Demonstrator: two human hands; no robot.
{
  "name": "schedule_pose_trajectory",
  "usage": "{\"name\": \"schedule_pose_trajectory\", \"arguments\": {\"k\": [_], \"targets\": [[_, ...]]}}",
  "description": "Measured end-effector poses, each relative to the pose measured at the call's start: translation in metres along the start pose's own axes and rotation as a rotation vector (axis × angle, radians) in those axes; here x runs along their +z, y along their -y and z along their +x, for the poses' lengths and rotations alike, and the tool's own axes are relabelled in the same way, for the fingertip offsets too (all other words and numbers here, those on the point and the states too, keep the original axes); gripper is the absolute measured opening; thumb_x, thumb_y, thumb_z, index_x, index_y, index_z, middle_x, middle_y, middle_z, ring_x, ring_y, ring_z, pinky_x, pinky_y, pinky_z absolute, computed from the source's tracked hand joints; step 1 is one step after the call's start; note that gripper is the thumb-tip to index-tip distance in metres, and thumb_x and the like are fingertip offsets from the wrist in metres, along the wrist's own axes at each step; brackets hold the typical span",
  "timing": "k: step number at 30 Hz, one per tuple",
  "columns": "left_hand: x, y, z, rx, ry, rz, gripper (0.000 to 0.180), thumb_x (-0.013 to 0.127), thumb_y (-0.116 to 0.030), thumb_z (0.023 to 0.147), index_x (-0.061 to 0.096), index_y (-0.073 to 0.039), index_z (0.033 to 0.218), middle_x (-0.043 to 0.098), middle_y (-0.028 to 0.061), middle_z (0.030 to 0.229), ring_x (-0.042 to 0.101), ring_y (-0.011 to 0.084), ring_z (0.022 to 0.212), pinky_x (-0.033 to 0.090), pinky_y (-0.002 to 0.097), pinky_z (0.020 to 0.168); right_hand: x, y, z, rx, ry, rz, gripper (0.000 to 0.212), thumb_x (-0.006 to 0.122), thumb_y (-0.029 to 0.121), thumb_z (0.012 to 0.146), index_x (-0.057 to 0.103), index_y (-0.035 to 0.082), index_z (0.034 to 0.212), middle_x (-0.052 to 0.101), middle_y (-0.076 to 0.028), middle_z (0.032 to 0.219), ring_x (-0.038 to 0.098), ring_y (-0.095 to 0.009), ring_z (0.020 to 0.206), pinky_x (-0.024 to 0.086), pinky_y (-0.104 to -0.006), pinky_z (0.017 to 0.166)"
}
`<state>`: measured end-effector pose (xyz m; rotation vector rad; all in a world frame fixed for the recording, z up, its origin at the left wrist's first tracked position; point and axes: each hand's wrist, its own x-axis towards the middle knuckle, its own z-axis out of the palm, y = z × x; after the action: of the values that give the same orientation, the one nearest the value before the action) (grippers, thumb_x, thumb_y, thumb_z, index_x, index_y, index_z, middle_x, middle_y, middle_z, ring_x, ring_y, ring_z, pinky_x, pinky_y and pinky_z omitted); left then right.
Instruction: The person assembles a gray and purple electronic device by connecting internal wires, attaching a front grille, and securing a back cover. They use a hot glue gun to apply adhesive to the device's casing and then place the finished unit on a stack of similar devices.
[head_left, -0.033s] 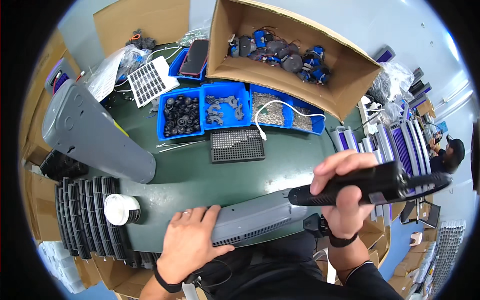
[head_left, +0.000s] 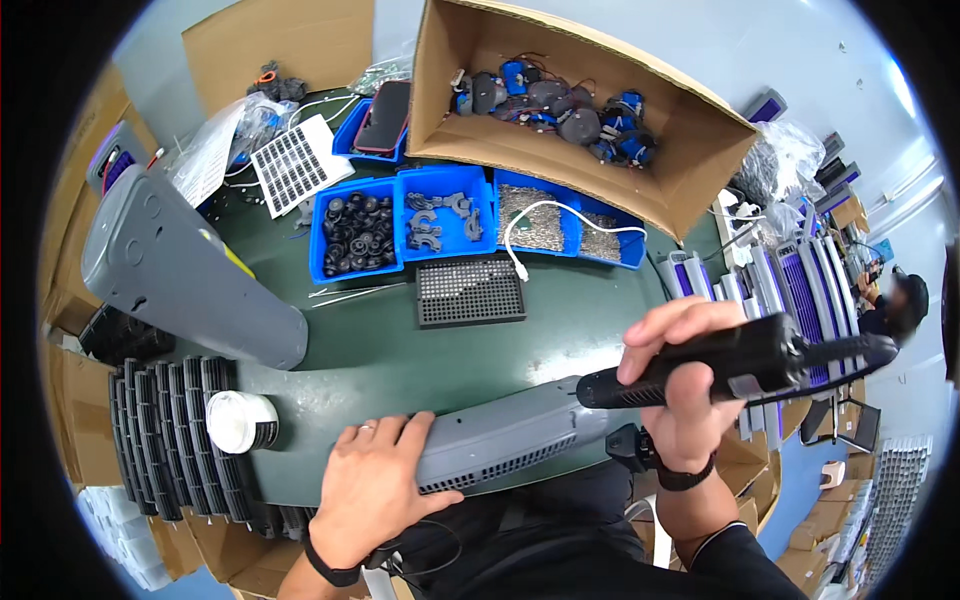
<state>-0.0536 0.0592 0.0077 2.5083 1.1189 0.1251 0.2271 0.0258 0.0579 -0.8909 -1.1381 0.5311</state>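
While the green desk (head_left: 400, 360) carries bins of parts, the long grey housing (head_left: 510, 440) lies along its near edge, left hand (head_left: 375, 490) pressing flat on it (fingers spread); right hand (head_left: 680, 390) clenches a black power screwdriver (head_left: 740, 365) above its right end, so fastening looks unfinished.

The right hand (head_left: 680, 385) covers the middle of the black power screwdriver (head_left: 740, 365). Its tip against the grey housing (head_left: 505, 440) is hidden. The parts in the cardboard box (head_left: 690, 150) are too small to tell.
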Motion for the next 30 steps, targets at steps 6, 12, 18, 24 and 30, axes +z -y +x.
{"name": "schedule_pose_trajectory", "arguments": {"k": [6, 12, 18, 24, 30], "targets": [[-0.002, -0.004, 0.002, 0.016, -0.014, 0.019, 0.091, 0.094, -0.055, 0.063, 0.066, -0.005, 0.133, 0.072, 0.0149, 0.115, 0.071, 0.0364, 0.104, 0.054, 0.0470, 0.094, -0.009, -0.016, -0.001, 0.007, -0.060, 0.073, 0.037, 0.088, 0.013, 0.089, 0.060, 0.000, 0.108, 0.072, -0.019, 0.098, 0.071, -0.020, 0.080, 0.059, -0.0322, 0.068], [0.002, -0.001, 0.001, 0.036, -0.033, 0.016, 0.091, 0.094, -0.057, 0.062, 0.066, -0.005, 0.132, 0.073, 0.0150, 0.115, 0.071, 0.0367, 0.104, 0.054, 0.0466, 0.093, -0.004, -0.037, -0.019, -0.024, -0.007, 0.032, 0.043, 0.093, 0.007, 0.083, 0.060, 0.002, 0.110, 0.072, -0.016, 0.098, 0.071, -0.018, 0.085, 0.059, -0.0309, 0.075], [0.004, 0.001, 0.000, 0.051, -0.025, 0.001, 0.090, 0.093, -0.054, 0.066, 0.065, -0.001, 0.134, 0.071, 0.0156, 0.121, 0.070, 0.0372, 0.106, 0.053, 0.0464, 0.095, 0.011, -0.034, -0.014, 0.181, -0.119, 0.136, 0.045, 0.092, -0.005, 0.080, 0.062, 0.003, 0.112, 0.070, -0.008, 0.100, 0.069, -0.016, 0.078, 0.058, -0.0302, 0.072], [0.002, -0.001, 0.001, 0.031, -0.039, -0.002, 0.091, 0.094, -0.054, 0.061, 0.066, -0.003, 0.132, 0.073, 0.0160, 0.116, 0.071, 0.0371, 0.104, 0.053, 0.0469, 0.093, -0.008, -0.022, -0.011, -0.015, 0.313, -0.172, 0.044, 0.100, 0.011, 0.074, 0.068, 0.007, 0.103, 0.074, -0.010, 0.090, 0.071, -0.013, 0.078, 0.053, -0.0255, 0.067], [0.005, 0.001, 0.001, 0.071, -0.059, 0.015, 0.092, 0.094, -0.054, 0.061, 0.066, -0.002, 0.132, 0.073, 0.0156, 0.117, 0.071, 0.0361, 0.103, 0.053, 0.0469, 0.093, -0.002, -0.038, -0.011, 0.087, -0.020, -0.109, 0.044, 0.089, -0.008, 0.082, 0.060, 0.000, 0.114, 0.068, -0.009, 0.094, 0.068, -0.012, 0.081, 0.056, -0.0267, 0.070]]}}
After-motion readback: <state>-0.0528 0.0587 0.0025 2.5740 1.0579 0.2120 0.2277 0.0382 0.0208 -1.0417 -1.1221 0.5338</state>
